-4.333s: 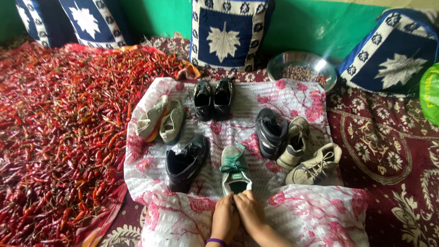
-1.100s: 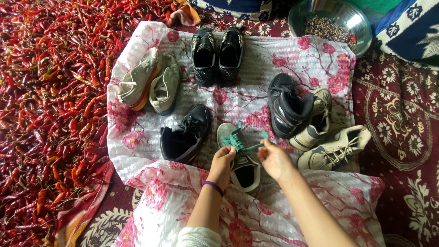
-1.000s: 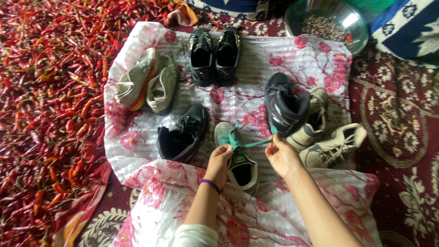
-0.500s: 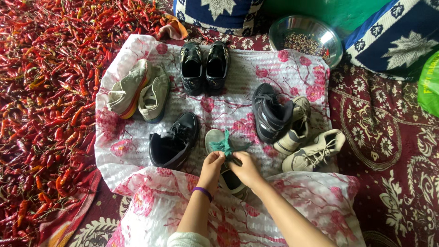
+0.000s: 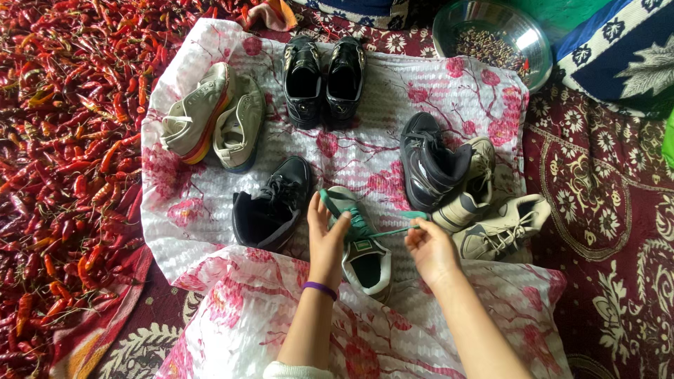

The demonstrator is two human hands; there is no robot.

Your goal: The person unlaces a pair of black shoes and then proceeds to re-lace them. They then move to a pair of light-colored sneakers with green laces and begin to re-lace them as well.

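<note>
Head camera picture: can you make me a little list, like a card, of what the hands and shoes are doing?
left hand: pinching a green lace loop over the shoe
right hand: pulling the green lace out to the side
shoe being laced: grey shoe, green laces
nearest neighbours: black shoe, beige shoes
underneath: pink-flowered white cloth
off to the side: red chillies, metal bowl

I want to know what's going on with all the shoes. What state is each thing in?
Green-laced shoe: upright, lace being pulled.
Green lace: stretched taut between both hands.
Left hand: pinching lace at the shoe.
Right hand: pulling the lace end.
Black high-top: lying tilted.
Black shoe pair: upright, side by side.
Steel bowl: holding grains.
</note>
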